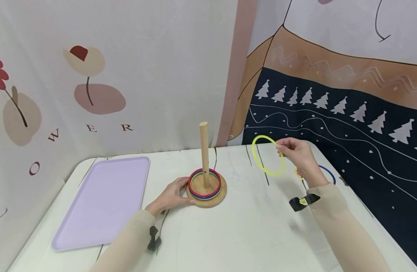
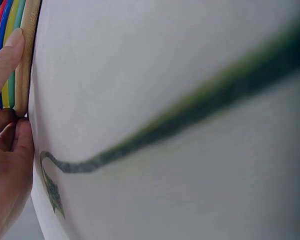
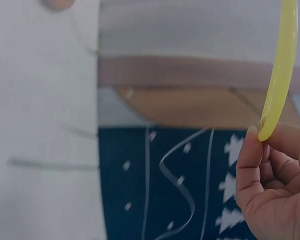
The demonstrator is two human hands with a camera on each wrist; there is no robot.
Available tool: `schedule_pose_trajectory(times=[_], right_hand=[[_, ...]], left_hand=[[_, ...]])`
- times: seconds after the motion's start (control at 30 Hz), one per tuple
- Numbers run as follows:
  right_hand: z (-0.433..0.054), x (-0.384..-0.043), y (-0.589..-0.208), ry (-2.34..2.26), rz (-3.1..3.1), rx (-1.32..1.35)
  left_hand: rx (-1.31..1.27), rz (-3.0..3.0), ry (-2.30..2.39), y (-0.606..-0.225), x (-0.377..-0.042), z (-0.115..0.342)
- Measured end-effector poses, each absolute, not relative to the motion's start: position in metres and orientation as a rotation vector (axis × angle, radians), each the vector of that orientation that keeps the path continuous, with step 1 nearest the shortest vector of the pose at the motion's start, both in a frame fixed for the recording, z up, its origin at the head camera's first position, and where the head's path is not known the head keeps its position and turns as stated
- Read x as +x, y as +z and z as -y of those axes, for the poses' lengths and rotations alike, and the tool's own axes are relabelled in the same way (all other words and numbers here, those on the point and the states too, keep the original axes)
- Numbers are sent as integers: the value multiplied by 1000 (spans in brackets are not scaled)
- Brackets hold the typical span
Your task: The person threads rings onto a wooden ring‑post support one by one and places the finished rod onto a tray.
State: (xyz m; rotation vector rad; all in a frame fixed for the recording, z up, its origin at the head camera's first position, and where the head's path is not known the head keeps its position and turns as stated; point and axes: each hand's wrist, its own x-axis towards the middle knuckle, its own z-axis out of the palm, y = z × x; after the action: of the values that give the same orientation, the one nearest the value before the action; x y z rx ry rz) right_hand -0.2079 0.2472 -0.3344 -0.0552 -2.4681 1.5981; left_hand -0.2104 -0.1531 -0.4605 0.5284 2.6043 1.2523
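My left hand (image 1: 172, 195) grips the left edge of a round wooden base (image 1: 208, 204) with an upright peg (image 1: 204, 151). Around the peg lie stacked rings; in the left wrist view they show as red, blue, yellow and green (image 2: 11, 87), with the thumb across their edges. Off to the right and raised above the table, my right hand (image 1: 299, 154) pinches a yellow ring (image 1: 272, 173) between thumb and fingertips. The right wrist view shows that pinch at the ring's lower end. A blue ring (image 1: 331, 174) lies on the table, partly hidden behind the right forearm.
A lilac tray (image 1: 106, 204) lies on the left of the white-covered table (image 1: 249, 234). Behind stands a pale printed curtain (image 1: 167, 75), with a dark tree-patterned cloth (image 1: 358, 132) along the right side. Each wrist wears a small black camera.
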Motion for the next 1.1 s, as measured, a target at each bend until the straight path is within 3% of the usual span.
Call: schedule_pose_trajectory(times=[0.73, 1.1], right_hand=[[-153, -221, -265, 1786, 2314, 229], [-119, -229, -263, 1854, 2314, 333]], left_hand=[[510, -2607, 1248, -462, -211, 153], [554, -2597, 1261, -460, -210, 154]])
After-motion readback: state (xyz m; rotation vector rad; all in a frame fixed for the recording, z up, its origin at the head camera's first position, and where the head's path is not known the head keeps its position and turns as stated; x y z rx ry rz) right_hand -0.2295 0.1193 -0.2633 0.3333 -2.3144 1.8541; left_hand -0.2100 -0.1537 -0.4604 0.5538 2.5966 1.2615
